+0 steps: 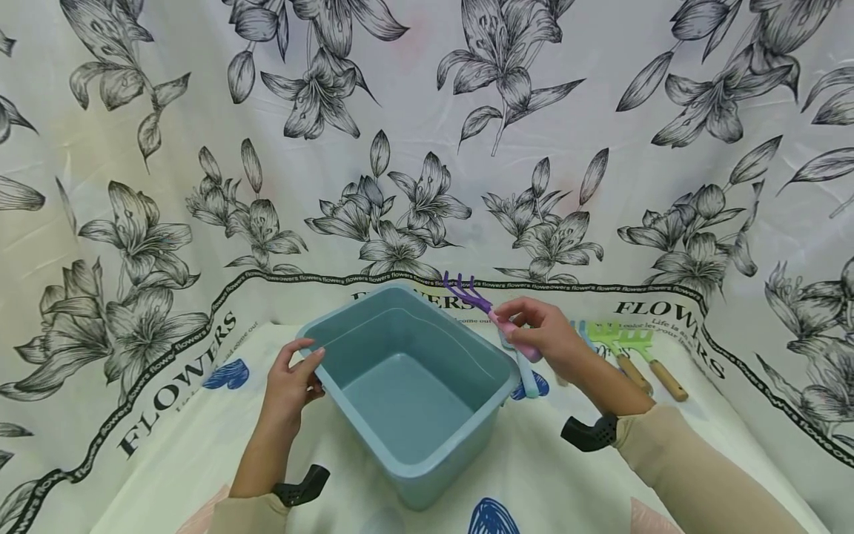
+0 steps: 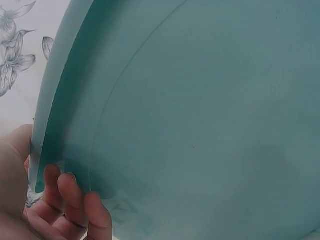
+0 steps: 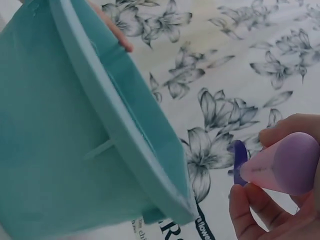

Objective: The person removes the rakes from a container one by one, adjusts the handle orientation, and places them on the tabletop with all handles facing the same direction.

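A blue-green plastic bin (image 1: 400, 393) stands in the middle of the head view with its open top towards me, and nothing lies inside. My left hand (image 1: 290, 382) grips its left rim; in the left wrist view, the fingers (image 2: 72, 197) curl under the rim while the thumb side lies against its other face. Past the bin's right corner, my right hand (image 1: 547, 334) holds a small hand rake by its pink handle (image 3: 287, 167), with the purple tines (image 1: 469, 294) pointing up and left. The rake is apart from the bin.
Two green garden tools, a fork (image 1: 637, 341) and another beside it, lie at the right with wooden handles (image 1: 667, 380). A light-blue handle (image 1: 528, 378) lies behind the bin's right corner. A flower-printed curtain (image 1: 427, 208) closes off the back and sides.
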`<move>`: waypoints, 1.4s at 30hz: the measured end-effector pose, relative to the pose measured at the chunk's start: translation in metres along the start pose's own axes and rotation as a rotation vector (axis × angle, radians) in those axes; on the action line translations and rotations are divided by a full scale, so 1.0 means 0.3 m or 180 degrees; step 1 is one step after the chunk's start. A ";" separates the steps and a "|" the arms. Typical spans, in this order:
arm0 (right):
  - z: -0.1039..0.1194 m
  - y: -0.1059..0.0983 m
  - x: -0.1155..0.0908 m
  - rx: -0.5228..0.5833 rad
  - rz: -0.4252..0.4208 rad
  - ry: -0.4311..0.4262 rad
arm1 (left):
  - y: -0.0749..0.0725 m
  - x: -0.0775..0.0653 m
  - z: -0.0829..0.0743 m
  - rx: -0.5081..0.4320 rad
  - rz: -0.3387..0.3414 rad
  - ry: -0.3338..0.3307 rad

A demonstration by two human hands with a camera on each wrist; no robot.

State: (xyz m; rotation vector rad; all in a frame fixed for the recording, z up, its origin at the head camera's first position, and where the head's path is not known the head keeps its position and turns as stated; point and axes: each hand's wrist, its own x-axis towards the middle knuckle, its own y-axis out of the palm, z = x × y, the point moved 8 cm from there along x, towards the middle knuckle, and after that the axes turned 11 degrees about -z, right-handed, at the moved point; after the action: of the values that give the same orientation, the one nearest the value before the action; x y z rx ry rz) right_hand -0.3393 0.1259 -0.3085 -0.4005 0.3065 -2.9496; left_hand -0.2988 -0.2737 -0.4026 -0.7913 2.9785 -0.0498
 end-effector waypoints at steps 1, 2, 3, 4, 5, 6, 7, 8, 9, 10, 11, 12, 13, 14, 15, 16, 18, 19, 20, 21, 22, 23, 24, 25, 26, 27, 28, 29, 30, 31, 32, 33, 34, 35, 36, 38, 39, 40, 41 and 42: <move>-0.006 -0.009 -0.004 -0.0008 -0.0037 -0.0012 | 0.000 0.000 0.000 -0.0006 0.0002 0.0001; -0.012 -0.019 -0.008 -0.0023 -0.0070 -0.0021 | 0.000 -0.001 0.001 -0.0011 0.0002 0.0004; -0.020 -0.028 -0.013 -0.0042 -0.0103 -0.0019 | -0.001 -0.002 0.001 -0.0015 0.0002 0.0007; -0.026 -0.035 -0.017 -0.0042 -0.0128 -0.0028 | -0.002 -0.003 0.002 -0.0022 0.0000 0.0003; -0.034 -0.042 -0.021 -0.0038 -0.0144 -0.0045 | -0.003 -0.004 0.003 -0.0026 -0.0003 0.0002; -0.042 -0.048 -0.025 -0.0045 -0.0159 -0.0047 | -0.004 -0.005 0.003 -0.0029 -0.0006 -0.0004; -0.050 -0.053 -0.030 -0.0059 -0.0177 -0.0039 | -0.005 -0.006 0.004 -0.0025 -0.0009 -0.0009; -0.061 -0.059 -0.036 -0.0082 -0.0201 -0.0025 | -0.007 -0.007 0.004 -0.0018 -0.0013 -0.0016; -0.072 -0.065 -0.042 -0.0109 -0.0231 0.0001 | -0.008 -0.007 0.004 -0.0013 -0.0017 -0.0020; -0.085 -0.070 -0.049 -0.0140 -0.0254 0.0042 | -0.009 -0.007 0.004 -0.0010 -0.0019 -0.0024; -0.100 -0.074 -0.056 -0.0172 -0.0271 0.0087 | -0.009 -0.007 0.003 -0.0008 -0.0021 -0.0024; -0.117 -0.077 -0.064 -0.0226 -0.0289 0.0144 | -0.010 -0.007 0.002 -0.0010 -0.0022 -0.0024; -0.134 -0.080 -0.074 -0.0270 -0.0301 0.0201 | -0.010 -0.007 0.002 -0.0010 -0.0021 -0.0022; -0.152 -0.082 -0.083 -0.0320 -0.0301 0.0251 | -0.009 -0.007 0.001 -0.0010 -0.0019 -0.0016; -0.169 -0.084 -0.093 -0.0364 -0.0302 0.0294 | -0.009 -0.007 0.000 -0.0008 -0.0017 -0.0014; -0.184 -0.086 -0.103 -0.0407 -0.0292 0.0319 | -0.009 -0.007 0.000 -0.0001 -0.0017 -0.0014; -0.210 -0.091 -0.120 -0.0484 -0.0294 0.0336 | -0.008 -0.006 0.001 0.0017 -0.0016 -0.0011; -0.221 -0.095 -0.128 -0.0507 -0.0304 0.0341 | -0.007 -0.006 0.001 0.0026 -0.0017 -0.0007; -0.231 -0.099 -0.134 -0.0537 -0.0316 0.0345 | -0.007 -0.006 0.001 0.0036 -0.0019 -0.0001; -0.239 -0.104 -0.139 -0.0556 -0.0333 0.0347 | -0.008 -0.006 0.002 0.0041 -0.0024 0.0000; -0.247 -0.109 -0.146 -0.0580 -0.0349 0.0349 | -0.008 -0.006 0.001 0.0043 -0.0026 0.0003; -0.255 -0.114 -0.152 -0.0601 -0.0367 0.0369 | -0.008 -0.006 0.001 0.0038 -0.0027 0.0008; -0.262 -0.117 -0.158 -0.0611 -0.0378 0.0389 | -0.008 -0.007 0.000 0.0029 -0.0026 0.0012; -0.270 -0.122 -0.165 -0.0631 -0.0392 0.0408 | -0.007 -0.007 -0.001 0.0025 -0.0023 0.0015; -0.278 -0.126 -0.172 -0.0651 -0.0400 0.0424 | -0.007 -0.007 -0.002 0.0023 -0.0022 0.0017; -0.286 -0.129 -0.178 -0.0666 -0.0406 0.0439 | -0.007 -0.007 -0.002 0.0022 -0.0021 0.0013; -0.294 -0.133 -0.186 -0.0682 -0.0414 0.0451 | -0.007 -0.008 -0.003 0.0022 -0.0022 0.0012; -0.302 -0.136 -0.192 -0.0690 -0.0415 0.0469 | -0.006 -0.008 -0.004 0.0020 -0.0022 0.0014; -0.311 -0.139 -0.199 -0.0710 -0.0425 0.0490 | -0.006 -0.008 -0.005 0.0023 -0.0020 0.0016; -0.319 -0.142 -0.205 -0.0736 -0.0436 0.0510 | -0.005 -0.008 -0.006 0.0029 -0.0019 0.0016; -0.328 -0.145 -0.212 -0.0752 -0.0439 0.0532 | -0.005 -0.008 -0.006 0.0036 -0.0022 0.0018; -0.337 -0.147 -0.218 -0.0772 -0.0439 0.0558 | -0.004 -0.008 -0.006 0.0038 -0.0019 0.0018; -0.344 -0.148 -0.224 -0.0793 -0.0436 0.0583 | -0.004 -0.007 -0.007 0.0038 -0.0019 0.0018; -0.352 -0.150 -0.231 -0.0819 -0.0434 0.0611 | -0.004 -0.007 -0.007 0.0033 -0.0016 0.0017; -0.359 -0.150 -0.238 -0.0845 -0.0435 0.0629 | -0.003 -0.007 -0.007 0.0034 -0.0015 0.0014; -0.368 -0.151 -0.254 -0.0878 -0.0426 0.0641 | -0.003 -0.008 -0.006 0.0033 -0.0015 0.0005; -0.370 -0.150 -0.262 -0.0896 -0.0421 0.0647 | -0.003 -0.008 -0.005 0.0033 -0.0015 0.0001; -0.373 -0.149 -0.271 -0.0914 -0.0415 0.0651 | -0.003 -0.008 -0.005 0.0037 -0.0016 0.0001; -0.375 -0.147 -0.281 -0.0934 -0.0414 0.0655 | -0.003 -0.008 -0.006 0.0046 -0.0020 0.0003; -0.377 -0.144 -0.290 -0.0935 -0.0405 0.0671 | -0.003 -0.008 -0.006 0.0058 -0.0026 0.0002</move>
State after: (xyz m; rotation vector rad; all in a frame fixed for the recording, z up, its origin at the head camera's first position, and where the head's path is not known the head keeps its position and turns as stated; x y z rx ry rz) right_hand -0.2930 0.2033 -0.4271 -0.1444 0.7733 -3.0812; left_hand -0.2962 -0.2732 -0.4008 -0.8017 2.9712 -0.0774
